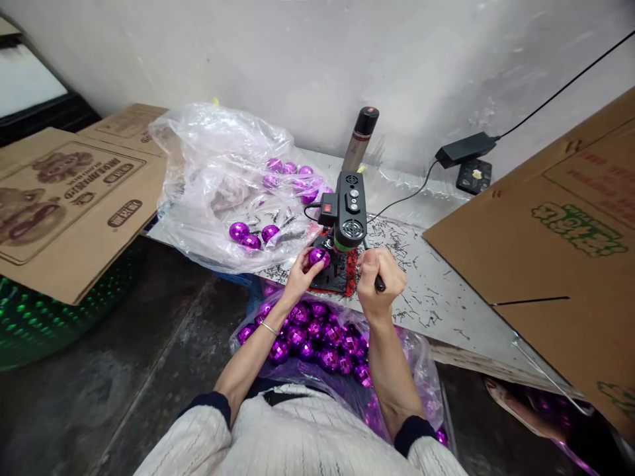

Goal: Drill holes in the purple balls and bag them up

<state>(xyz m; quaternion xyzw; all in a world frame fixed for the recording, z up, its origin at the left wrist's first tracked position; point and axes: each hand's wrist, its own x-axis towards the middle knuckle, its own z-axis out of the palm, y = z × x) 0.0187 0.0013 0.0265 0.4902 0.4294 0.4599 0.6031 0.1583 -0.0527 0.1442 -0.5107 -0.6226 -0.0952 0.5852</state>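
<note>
A shiny purple mirrored ball (319, 258) is between the fingers of my left hand (300, 274), low in front of a small black bench drill press (350, 208). My right hand (380, 277) is wrapped round a black-tipped lever handle (380, 283) at the machine's right side. The press stands on a black base plate (329, 277) with a red mat (352, 271) under it. Whether the ball touches the machine's tool is hidden from this angle. Below my forearms, a clear plastic bag holds many purple balls (297, 336).
To the left, a clear plastic bag (208, 192) lies on the table with several purple balls (239, 231). Dark shavings litter the tabletop (426, 277). Cardboard boxes (74, 198) flank both sides. A power adapter (466, 149) and its cable lie at the back right.
</note>
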